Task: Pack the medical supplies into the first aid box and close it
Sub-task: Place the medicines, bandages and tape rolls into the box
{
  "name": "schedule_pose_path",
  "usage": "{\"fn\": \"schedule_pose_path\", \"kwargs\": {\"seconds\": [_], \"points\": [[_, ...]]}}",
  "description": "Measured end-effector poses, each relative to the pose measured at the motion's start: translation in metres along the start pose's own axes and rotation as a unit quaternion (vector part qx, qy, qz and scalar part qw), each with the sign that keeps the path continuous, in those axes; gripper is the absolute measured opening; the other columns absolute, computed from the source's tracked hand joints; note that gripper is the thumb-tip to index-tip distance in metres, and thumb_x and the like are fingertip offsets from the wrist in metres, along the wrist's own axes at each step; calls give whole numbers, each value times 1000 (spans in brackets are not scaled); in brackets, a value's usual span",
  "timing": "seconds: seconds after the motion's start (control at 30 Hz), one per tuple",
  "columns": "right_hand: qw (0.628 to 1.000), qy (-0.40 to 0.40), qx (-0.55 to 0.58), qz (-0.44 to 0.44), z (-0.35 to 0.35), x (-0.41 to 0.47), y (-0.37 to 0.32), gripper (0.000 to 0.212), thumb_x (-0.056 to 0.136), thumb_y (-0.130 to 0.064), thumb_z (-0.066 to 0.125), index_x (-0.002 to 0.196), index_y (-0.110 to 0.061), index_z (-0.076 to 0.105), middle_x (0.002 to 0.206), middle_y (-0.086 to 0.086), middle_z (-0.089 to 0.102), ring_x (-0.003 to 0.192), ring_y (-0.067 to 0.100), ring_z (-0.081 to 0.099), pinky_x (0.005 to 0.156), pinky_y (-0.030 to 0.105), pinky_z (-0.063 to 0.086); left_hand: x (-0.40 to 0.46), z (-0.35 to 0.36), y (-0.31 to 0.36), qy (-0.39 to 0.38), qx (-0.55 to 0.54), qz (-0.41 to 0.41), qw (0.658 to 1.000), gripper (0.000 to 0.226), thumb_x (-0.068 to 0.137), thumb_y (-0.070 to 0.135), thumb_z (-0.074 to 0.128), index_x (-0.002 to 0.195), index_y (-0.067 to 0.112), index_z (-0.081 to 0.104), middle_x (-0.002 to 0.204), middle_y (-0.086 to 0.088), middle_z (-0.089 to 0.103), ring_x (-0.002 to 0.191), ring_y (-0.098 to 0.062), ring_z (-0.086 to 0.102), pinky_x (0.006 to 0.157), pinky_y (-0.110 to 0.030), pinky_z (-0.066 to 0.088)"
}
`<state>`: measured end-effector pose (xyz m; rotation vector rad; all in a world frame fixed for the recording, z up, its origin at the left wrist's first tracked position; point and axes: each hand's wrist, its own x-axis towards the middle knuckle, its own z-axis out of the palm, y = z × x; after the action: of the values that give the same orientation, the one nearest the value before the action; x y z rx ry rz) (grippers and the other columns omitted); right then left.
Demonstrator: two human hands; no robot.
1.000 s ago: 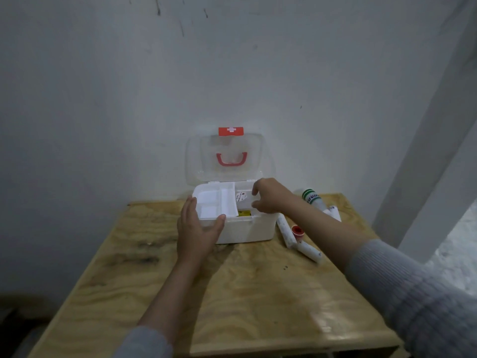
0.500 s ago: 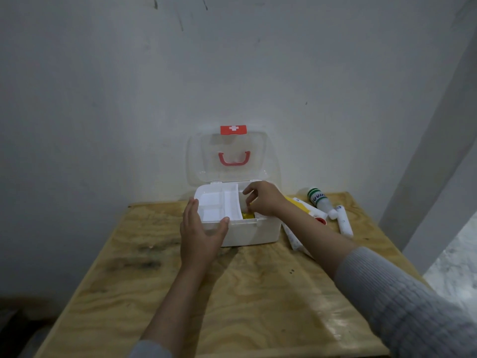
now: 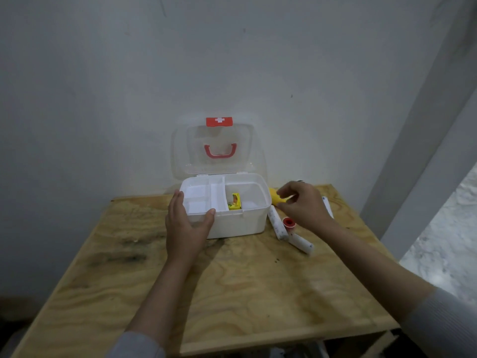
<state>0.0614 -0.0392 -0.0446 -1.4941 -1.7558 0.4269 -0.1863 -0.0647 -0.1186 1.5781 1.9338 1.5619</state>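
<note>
The white first aid box (image 3: 240, 224) stands open at the back of the wooden table, its clear lid (image 3: 214, 151) with a red handle upright. A small yellow packet (image 3: 234, 202) lies inside, beside a white divider tray (image 3: 200, 200). My left hand (image 3: 184, 224) grips the box's front left corner. My right hand (image 3: 300, 206) hovers just right of the box, fingers closing around a yellow item (image 3: 275, 197). White bandage rolls (image 3: 277, 224) and a red-capped tube (image 3: 289, 224) lie below that hand.
The plywood table (image 3: 232, 280) stands against a white wall. A white tube (image 3: 327, 206) lies at the back right, partly behind my right hand. A white post (image 3: 423, 140) rises to the right of the table.
My right hand has come out of the box and moved right to the yellow item beside it. The yellow packet now shows inside the box. My left hand has stayed on the box.
</note>
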Motion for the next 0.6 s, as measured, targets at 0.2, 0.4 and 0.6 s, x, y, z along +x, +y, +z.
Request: {"fn": "schedule_pose_path", "kwargs": {"seconds": [0.2,0.4,0.6], "points": [[990,-81,-114,31,-12,-59,48,23,74,-30,71,96,-21,67,93,-10,65,80,6,58,69,23,50,0,1,1,-3,5,-1,1000,84,80,47,68,146,21,24,156,1,26,140,-22,27,104,-38,34],[992,-41,-114,24,-9,-81,70,15,76,-19,68,91,-21,67,92,-2,66,78,11,58,70,24,46,0,0,1,-3,11,-9,1000,82,80,47,67,146,20,26,156,-1,26,140,-24,28,107,-42,34],[997,-17,-79,4,-9,-87,73,14,77,-16,69,91,-16,69,88,-1,67,75,9,60,66,19,47,0,0,3,-6,6,-8,1000,81,81,44,67,146,17,27,156,-2,26,141,-24,26,109,-40,31]]}}
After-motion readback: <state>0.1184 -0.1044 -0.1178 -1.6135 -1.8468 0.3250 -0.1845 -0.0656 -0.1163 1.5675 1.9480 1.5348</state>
